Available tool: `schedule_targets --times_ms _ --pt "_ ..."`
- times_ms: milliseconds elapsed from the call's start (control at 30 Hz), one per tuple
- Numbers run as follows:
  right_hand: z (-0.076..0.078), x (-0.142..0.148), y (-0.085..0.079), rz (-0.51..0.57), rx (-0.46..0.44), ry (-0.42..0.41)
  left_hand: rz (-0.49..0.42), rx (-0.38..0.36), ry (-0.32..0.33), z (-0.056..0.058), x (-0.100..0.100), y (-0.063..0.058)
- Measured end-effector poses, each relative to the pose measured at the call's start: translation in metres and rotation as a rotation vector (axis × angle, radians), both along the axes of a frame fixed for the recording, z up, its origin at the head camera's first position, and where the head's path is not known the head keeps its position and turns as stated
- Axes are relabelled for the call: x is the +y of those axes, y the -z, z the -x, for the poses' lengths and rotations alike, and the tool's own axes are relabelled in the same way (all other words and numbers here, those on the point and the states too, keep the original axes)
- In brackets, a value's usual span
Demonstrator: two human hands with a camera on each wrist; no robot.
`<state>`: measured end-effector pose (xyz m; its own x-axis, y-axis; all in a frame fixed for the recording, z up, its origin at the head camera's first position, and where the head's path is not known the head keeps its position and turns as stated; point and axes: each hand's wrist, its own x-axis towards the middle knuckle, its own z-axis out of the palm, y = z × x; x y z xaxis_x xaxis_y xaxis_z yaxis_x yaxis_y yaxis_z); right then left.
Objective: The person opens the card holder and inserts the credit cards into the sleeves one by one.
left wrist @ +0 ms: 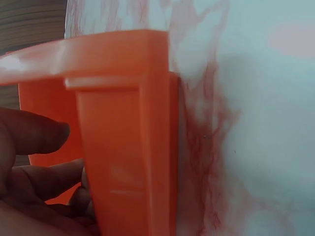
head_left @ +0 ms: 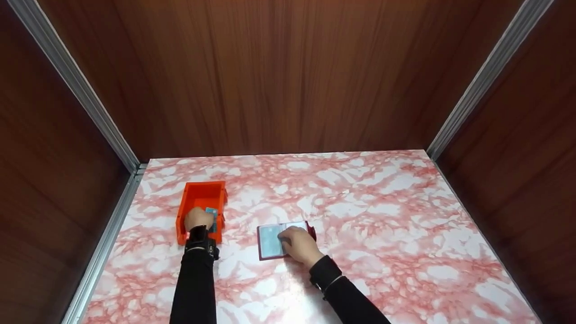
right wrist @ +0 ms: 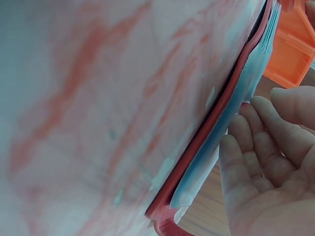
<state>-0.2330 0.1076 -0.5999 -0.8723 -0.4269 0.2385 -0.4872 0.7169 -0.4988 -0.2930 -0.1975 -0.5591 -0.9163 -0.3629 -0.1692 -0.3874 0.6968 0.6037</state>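
My left hand point(head_left: 198, 219) reaches down into an orange plastic bin point(head_left: 203, 192). In the left wrist view a gap shows between thumb and bent fingers, with some fingertips hidden by the bin's wall point(left wrist: 115, 147). Beside this hand, inside the bin, lies something flat and blue, like a card point(head_left: 211, 210). A dark red card holder point(head_left: 270, 257) lies opened out on the table, its clear sleeves point(head_left: 270, 238) facing up. My right hand point(head_left: 300, 245) rests on the holder's right half. Seen from the right wrist, its loosely bent fingers point(right wrist: 236, 162) touch the sleeves' edge, thumb apart.
A table top point(head_left: 382, 216) with a red and white marbled pattern lies under everything. Brown wood-look panels point(head_left: 279, 81) stand at the back and both sides, with metal rails point(head_left: 103, 112) at the corners. The holder's strap point(head_left: 312, 232) sticks out at its right edge.
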Motion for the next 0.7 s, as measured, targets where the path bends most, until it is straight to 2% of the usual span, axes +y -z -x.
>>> schedule_targets --times_ms 167,433,700 --pt "0.000 0.001 0.001 0.011 0.005 -0.007 -0.005 0.064 -0.006 0.000 0.003 0.001" --pt "-0.001 0.000 0.001 0.007 0.033 -0.022 -0.009 0.100 0.006 0.001 0.003 0.004" --pt "-0.001 0.000 0.000 -0.009 0.031 -0.013 0.008 0.184 -0.020 -0.008 0.008 -0.011"
